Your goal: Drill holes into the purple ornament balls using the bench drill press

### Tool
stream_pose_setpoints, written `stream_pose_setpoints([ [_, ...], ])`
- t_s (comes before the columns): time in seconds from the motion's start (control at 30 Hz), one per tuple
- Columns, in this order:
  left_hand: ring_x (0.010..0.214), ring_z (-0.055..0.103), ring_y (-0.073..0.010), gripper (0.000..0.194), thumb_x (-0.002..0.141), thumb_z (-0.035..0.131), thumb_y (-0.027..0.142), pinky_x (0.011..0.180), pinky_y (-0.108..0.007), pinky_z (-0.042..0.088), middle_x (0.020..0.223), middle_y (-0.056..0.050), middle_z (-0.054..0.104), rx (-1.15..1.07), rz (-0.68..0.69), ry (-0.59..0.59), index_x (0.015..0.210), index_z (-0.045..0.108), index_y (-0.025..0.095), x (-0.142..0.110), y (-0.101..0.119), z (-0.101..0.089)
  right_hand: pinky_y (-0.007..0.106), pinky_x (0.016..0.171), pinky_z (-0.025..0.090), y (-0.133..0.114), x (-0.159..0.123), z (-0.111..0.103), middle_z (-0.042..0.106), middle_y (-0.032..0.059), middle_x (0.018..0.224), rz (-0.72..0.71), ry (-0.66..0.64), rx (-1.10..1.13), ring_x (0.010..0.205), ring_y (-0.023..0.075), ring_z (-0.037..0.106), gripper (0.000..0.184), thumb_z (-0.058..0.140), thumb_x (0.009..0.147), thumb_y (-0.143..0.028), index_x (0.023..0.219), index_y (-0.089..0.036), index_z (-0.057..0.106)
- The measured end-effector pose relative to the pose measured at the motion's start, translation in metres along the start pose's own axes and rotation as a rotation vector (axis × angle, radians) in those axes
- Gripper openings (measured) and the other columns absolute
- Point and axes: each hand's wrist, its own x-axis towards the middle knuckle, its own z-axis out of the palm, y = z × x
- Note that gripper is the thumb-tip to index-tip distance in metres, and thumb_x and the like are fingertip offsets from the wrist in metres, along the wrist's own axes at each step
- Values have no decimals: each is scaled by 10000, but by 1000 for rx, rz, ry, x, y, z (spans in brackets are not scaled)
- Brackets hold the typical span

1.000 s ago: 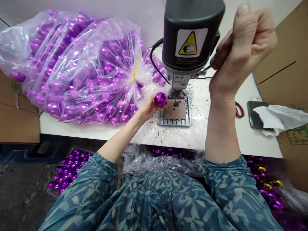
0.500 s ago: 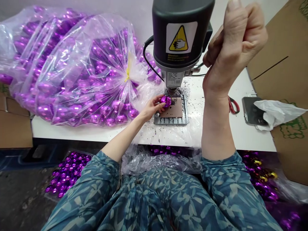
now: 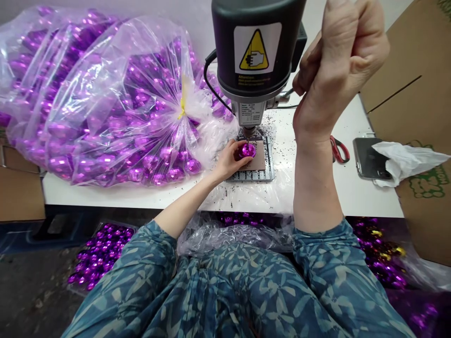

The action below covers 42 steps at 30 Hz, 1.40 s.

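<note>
My left hand [image 3: 230,158] pinches a shiny purple mirror-faceted ball [image 3: 248,150] between thumb and fingers. The ball rests on a brown square board [image 3: 260,162] on the slotted metal base [image 3: 243,175] of a bench drill press [image 3: 259,51]. Directly over the ball is the drill's chuck [image 3: 249,132], its bit at or very close to the ball's top. Raised at the upper right, my right hand [image 3: 341,65] is closed round the drill press lever [image 3: 289,93]; only the lever's metal rod shows, its grip being covered by my fingers.
A tied clear bag of purple balls [image 3: 116,103] fills the left of the white table [image 3: 141,195]. Red-handled scissors [image 3: 340,150], a phone [image 3: 371,157] and crumpled tissue [image 3: 408,159] lie right. Cardboard boxes [image 3: 398,70] flank the table. Below left sits a tray of balls [image 3: 102,253]. Dark shavings surround the base.
My left hand has brought the ball slightly right, under the bit, and set it on the board. My right hand stays closed at the lever, slightly shifted. The view has moved a little.
</note>
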Motion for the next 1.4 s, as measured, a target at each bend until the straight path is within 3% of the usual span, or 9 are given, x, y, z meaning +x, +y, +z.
stream_pose_setpoints([
  [0.1,1264,646,-287,529,881,821,380,1111,-469,531,1346,-129,682,37,76,25,1358,652,225,0,-2,8,277,534,201,-1,-1,-1,206,-81,508,-19,-9,34,444,46,245,542,530,774,-714,711,-243,269],
  [0.3,1327,625,-300,578,903,794,437,1166,-500,483,1407,-125,690,10,59,25,1421,614,252,-4,-12,13,251,534,230,-12,-11,-5,242,-67,527,-16,-29,-28,445,20,245,624,507,788,-772,685,-216,243],
  [0.57,1324,628,-287,561,901,795,438,1168,-479,480,1406,-121,692,-39,57,28,1399,623,245,-4,-15,15,279,551,213,-21,-32,-14,215,-43,501,-3,10,-72,449,37,247,672,538,841,-754,656,-194,215],
  [0.73,1326,625,-289,557,896,797,438,1177,-485,470,1401,-125,694,-69,71,26,1384,619,236,-4,-15,14,277,523,167,-14,-47,-21,131,-50,531,-21,67,-26,448,28,212,681,608,868,-677,681,-192,168],
  [0.93,1276,658,-282,573,874,811,469,1128,-472,511,1351,-139,690,-165,42,47,1326,566,217,-7,-15,16,246,517,171,-8,-54,-27,67,-34,527,-66,40,-9,440,6,198,671,589,919,-578,661,-158,133],
  [1.1,1173,715,-263,564,850,822,554,1047,-460,569,1230,-115,715,-260,41,73,1195,526,220,-8,-17,20,245,494,189,2,-58,-35,60,-30,503,-114,45,-91,434,12,173,706,560,910,-633,646,-158,110],
  [1.4,1172,732,-272,619,828,824,623,1027,-473,597,1214,-115,729,-283,57,83,1187,534,211,-6,-21,22,264,497,229,23,-67,-46,58,-42,467,-181,45,-215,432,20,118,714,476,915,-687,633,-176,66],
])
